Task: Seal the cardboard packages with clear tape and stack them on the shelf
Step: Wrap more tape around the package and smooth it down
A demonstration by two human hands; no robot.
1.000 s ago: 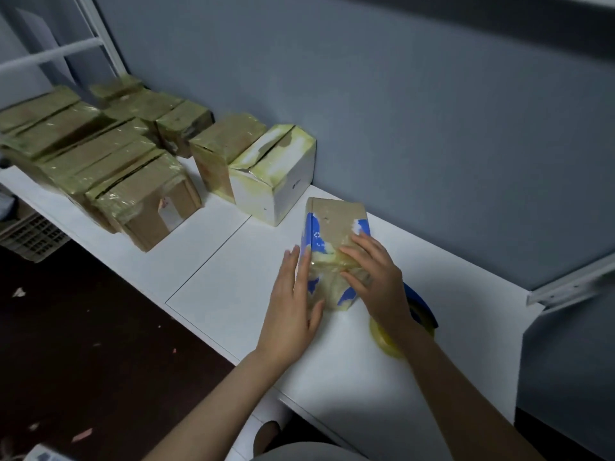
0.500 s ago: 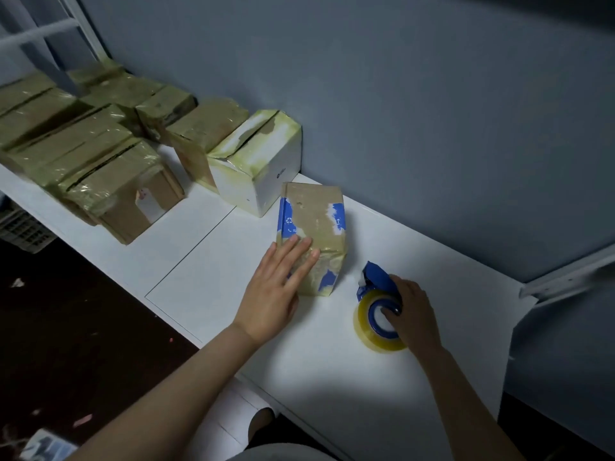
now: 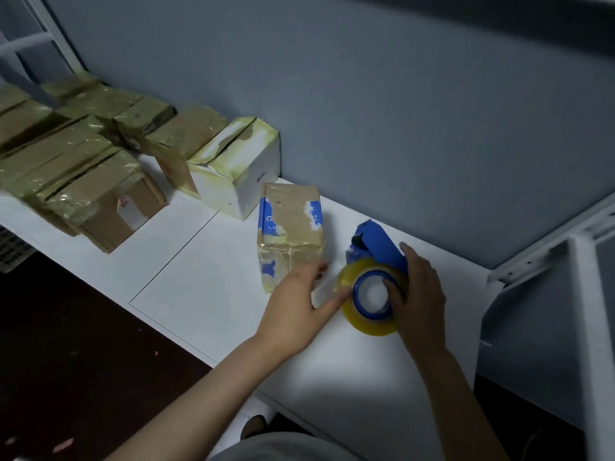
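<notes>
The right hand (image 3: 420, 294) grips one blue tape dispenser (image 3: 379, 242), fingers curled over its frame and thumb at the core of its single roll of clear tape (image 3: 369, 324); the handle is hidden under the palm. The left hand (image 3: 296, 304) lies just left of the roll, fingers fairly straight, one touching the roll's rim. Its fingertips are blurred, so whether they pinch a tape end is unclear.

One blue-and-brown cardboard package (image 3: 289, 224), wrapped in tape, stands on the white bench (image 3: 199, 287) just left of the dispenser. The left hand covers its near right corner.

Farther left, against the wall (image 3: 399, 111), sits one taped white box (image 3: 246, 181). Beyond it are at least five taped brown boxes (image 3: 100, 201). Their edges blur together, and the leftmost are cut off by the frame.
</notes>
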